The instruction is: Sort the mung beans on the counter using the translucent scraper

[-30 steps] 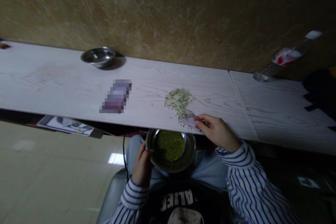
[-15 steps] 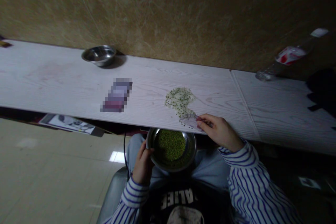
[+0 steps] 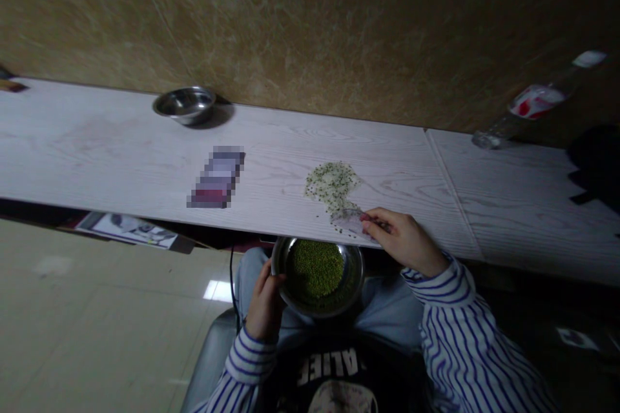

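Observation:
My left hand point(image 3: 264, 303) is closed on the left rim of a steel bowl point(image 3: 356, 284), which rests in my lap below the table edge. Green mung beans point(image 3: 317, 268) fill much of its bottom. Above the table's front edge, my right hand point(image 3: 404, 242) pinches the handle of a clear plastic scoop point(image 3: 346, 219). The scoop's blade lies low at the near end of a pile of white grains mixed with green beans point(image 3: 332, 184). A few loose beans are scattered beside and beneath the clear scoop.
A second steel bowl point(image 3: 184, 106) stands at the wall, back left. A blurred-out phone-like object point(image 3: 217, 177) lies left of the pile. A plastic bottle point(image 3: 537, 100) with a red-white label leans at the right. A dark item point(image 3: 595, 168) sits at the far right.
Hardly anything differs. The right hand and scoop keep nearly the same place at the pile's near end; the whole view has shifted very slightly.

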### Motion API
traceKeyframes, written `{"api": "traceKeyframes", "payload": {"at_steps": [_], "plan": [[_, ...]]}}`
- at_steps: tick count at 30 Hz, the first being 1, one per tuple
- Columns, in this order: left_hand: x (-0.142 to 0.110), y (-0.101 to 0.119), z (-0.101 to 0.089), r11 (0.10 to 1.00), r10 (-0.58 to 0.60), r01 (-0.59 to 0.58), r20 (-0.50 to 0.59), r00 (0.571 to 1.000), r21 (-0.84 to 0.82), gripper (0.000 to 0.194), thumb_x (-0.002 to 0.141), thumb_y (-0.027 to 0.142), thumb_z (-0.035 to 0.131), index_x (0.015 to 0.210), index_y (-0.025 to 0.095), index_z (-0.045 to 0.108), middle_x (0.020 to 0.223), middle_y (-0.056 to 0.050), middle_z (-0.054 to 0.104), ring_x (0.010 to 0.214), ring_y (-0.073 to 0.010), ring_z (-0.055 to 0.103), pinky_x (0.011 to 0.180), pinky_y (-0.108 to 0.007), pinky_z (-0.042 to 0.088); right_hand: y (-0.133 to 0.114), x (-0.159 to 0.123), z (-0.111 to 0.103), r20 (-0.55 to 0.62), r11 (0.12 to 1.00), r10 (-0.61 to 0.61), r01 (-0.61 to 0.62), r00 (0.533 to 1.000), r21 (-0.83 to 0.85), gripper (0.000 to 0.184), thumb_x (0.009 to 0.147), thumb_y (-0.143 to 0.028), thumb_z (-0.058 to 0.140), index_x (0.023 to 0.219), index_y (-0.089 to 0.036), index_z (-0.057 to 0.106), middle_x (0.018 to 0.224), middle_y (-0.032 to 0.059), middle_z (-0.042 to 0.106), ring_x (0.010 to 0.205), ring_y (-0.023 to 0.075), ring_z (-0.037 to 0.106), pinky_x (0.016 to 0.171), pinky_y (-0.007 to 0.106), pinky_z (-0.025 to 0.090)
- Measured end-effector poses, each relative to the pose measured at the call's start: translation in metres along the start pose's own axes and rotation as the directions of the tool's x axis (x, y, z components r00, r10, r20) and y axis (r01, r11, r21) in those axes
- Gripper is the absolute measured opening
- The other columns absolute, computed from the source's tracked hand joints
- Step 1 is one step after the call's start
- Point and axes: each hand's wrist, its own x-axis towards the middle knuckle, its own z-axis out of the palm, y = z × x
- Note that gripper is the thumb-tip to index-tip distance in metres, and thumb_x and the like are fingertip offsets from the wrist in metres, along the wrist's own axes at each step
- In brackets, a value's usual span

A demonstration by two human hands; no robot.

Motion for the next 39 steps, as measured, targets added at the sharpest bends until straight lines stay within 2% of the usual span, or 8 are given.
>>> {"api": "traceKeyframes", "payload": {"at_steps": [5,10,13,18,21,26,31,39], "plan": [[-0.001,0.001,0.001,1.000,-0.002,0.002,-0.021,1.000,0.020,0.043,0.066,0.028,0.072,0.108,0.025,0.073,0.097,-0.003,0.071,0.089,-0.0241,0.063,0.070,-0.031,0.050,0.000,-0.001,-0.002,0.007,1.000,0.010,-0.009,1.000,-0.015,0.022,0.089,-0.032,0.056,0.095,-0.020,0.074,0.090,0.0066,0.079,0.082,0.0212,0.072,0.066,0.028,0.053],[-0.001,-0.001,-0.001,1.000,-0.004,0.004,-0.012,1.000,0.009,0.047,0.067,0.028,0.072,0.114,0.025,0.072,0.095,-0.004,0.071,0.084,-0.0231,0.063,0.060,-0.028,0.047,-0.003,0.000,-0.001,0.015,1.000,0.008,-0.007,1.000,-0.020,0.023,0.089,-0.033,0.055,0.095,-0.020,0.074,0.087,0.0061,0.078,0.074,0.0197,0.070,0.064,0.029,0.051],[0.000,-0.001,-0.003,1.000,0.017,-0.016,-0.008,1.000,0.005,0.045,0.068,0.028,0.072,0.113,0.025,0.073,0.091,-0.003,0.071,0.081,-0.0222,0.062,0.057,-0.027,0.046,-0.003,0.002,0.000,0.024,1.000,0.005,-0.005,1.000,-0.014,0.023,0.089,-0.033,0.055,0.095,-0.020,0.074,0.090,0.0066,0.078,0.079,0.0207,0.071,0.068,0.030,0.053],[0.001,-0.003,-0.004,0.999,0.042,-0.042,-0.022,0.999,0.003,0.035,0.067,0.027,0.073,0.102,0.024,0.076,0.091,-0.003,0.072,0.082,-0.0226,0.063,0.061,-0.027,0.048,0.001,0.002,-0.001,0.013,1.000,-0.002,0.002,1.000,-0.023,0.023,0.089,-0.033,0.056,0.095,-0.021,0.074,0.088,0.0055,0.078,0.075,0.0193,0.070,0.066,0.029,0.052],[0.001,-0.003,-0.003,1.000,0.014,-0.014,-0.015,1.000,-0.013,0.039,0.067,0.027,0.073,0.107,0.025,0.075,0.094,-0.003,0.071,0.087,-0.0235,0.062,0.062,-0.028,0.047,0.005,0.000,-0.004,-0.001,1.000,0.013,-0.013,1.000,-0.017,0.024,0.089,-0.034,0.056,0.097,-0.020,0.074,0.087,0.0058,0.078,0.071,0.0187,0.069,0.061,0.028,0.051],[0.000,-0.001,-0.001,1.000,0.010,-0.010,-0.014,1.000,-0.004,0.042,0.067,0.027,0.072,0.109,0.025,0.074,0.100,-0.004,0.070,0.092,-0.0244,0.061,0.067,-0.029,0.047,0.003,-0.001,-0.004,0.011,1.000,0.002,-0.002,1.000,0.000,0.024,0.090,-0.034,0.055,0.096,-0.020,0.074,0.089,0.0059,0.078,0.077,0.0198,0.071,0.066,0.028,0.052],[-0.002,0.000,-0.001,1.000,0.016,-0.016,-0.007,1.000,-0.003,0.045,0.068,0.027,0.071,0.113,0.026,0.073,0.095,-0.002,0.070,0.085,-0.0215,0.061,0.063,-0.026,0.047,-0.004,0.004,-0.001,0.038,0.999,-0.007,0.008,0.999,-0.038,0.024,0.090,-0.034,0.055,0.097,-0.021,0.074,0.087,0.0047,0.078,0.072,0.0186,0.069,0.064,0.029,0.050],[-0.001,0.001,-0.002,0.999,0.012,-0.013,0.005,1.000,0.046,0.048,0.070,0.029,0.069,0.118,0.027,0.070,0.094,-0.002,0.069,0.083,-0.0227,0.059,0.064,-0.030,0.045,0.003,0.002,-0.008,0.001,1.000,0.021,-0.021,1.000,-0.016,0.024,0.089,-0.034,0.056,0.096,-0.020,0.074,0.088,0.0057,0.078,0.073,0.0189,0.069,0.063,0.028,0.049]]}}
